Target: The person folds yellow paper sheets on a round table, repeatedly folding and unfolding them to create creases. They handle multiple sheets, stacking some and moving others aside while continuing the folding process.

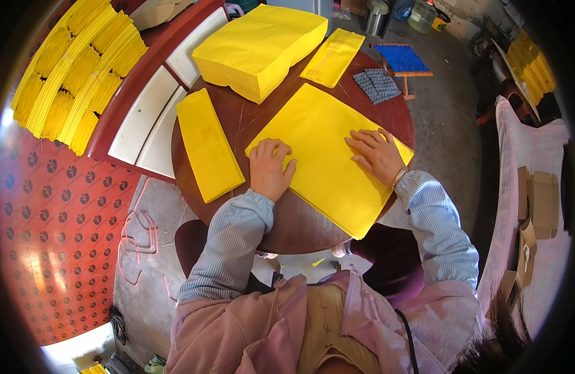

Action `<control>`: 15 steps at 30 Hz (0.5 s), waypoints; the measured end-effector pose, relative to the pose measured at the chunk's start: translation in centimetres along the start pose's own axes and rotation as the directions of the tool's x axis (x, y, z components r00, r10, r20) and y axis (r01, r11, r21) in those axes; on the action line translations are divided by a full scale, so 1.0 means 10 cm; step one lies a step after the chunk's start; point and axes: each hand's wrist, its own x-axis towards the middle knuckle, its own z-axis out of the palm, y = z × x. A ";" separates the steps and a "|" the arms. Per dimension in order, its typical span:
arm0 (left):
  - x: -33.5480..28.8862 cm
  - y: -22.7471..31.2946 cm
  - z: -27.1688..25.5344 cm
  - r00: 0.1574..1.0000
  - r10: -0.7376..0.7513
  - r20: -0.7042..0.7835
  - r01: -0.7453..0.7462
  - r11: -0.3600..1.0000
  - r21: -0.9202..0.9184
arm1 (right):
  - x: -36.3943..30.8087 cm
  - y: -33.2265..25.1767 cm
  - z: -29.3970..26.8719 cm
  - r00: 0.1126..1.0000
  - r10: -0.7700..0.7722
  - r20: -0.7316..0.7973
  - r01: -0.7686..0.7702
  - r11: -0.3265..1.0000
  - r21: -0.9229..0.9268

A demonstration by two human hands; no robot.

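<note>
1. Seen below: round dark-red tabletop (pixel 287 218), glossy, faintly scratched; grey concrete floor (pixel 446 124) around.
2. Beyond, toward 10 o'clock: tall bundles of yellow folded sheets (pixel 76 68).
3. Centre, slightly toward 3 o'clock: yellow sheet stack (pixel 331 181), flat, smooth, set cornerwise like a diamond.
4. At 11 o'clock: thick yellow block (pixel 262 47); at 9: narrow yellow bundle (pixel 209 146); at 2: grey knobbly pad (pixel 377 86).
5. Left hand (pixel 270 169): at stack's 9 o'clock corner, fingers slightly bent, resting, ungripped.
6. Right hand (pixel 378 156): stack's 3 o'clock side, palm down, fingers toward 10, grasping nothing.
</note>
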 end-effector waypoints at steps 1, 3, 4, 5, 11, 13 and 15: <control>0.02 0.04 -0.02 0.999 0.014 -0.030 -0.013 1.000 0.012 | 0.00 -0.01 -0.01 1.000 -0.003 0.002 0.003 1.000 0.002; 0.04 0.18 -0.06 0.997 0.028 -0.074 -0.033 0.998 -0.062 | 0.00 -0.03 -0.01 1.000 -0.005 -0.012 0.005 1.000 -0.016; 0.05 0.31 -0.05 0.996 0.026 -0.086 -0.039 0.988 -0.147 | 0.00 -0.03 -0.01 1.000 -0.005 -0.028 0.004 0.999 -0.034; 0.05 0.46 -0.03 0.995 0.022 -0.094 -0.044 0.972 -0.233 | 0.00 -0.03 0.01 1.000 0.007 -0.012 -0.008 0.999 -0.044; -0.31 1.23 0.21 0.992 0.098 0.081 -0.041 0.849 -0.526 | 0.01 0.17 0.25 0.990 -0.086 -0.107 0.069 0.986 -0.150; -0.37 1.20 0.29 0.986 0.119 0.120 -0.044 0.867 -0.496 | 0.02 0.23 0.33 0.989 -0.088 -0.116 0.070 0.985 -0.156; -0.43 1.14 0.33 0.982 0.141 0.126 -0.067 0.881 -0.468 | 0.04 0.23 0.37 0.988 -0.088 -0.127 0.067 0.985 -0.158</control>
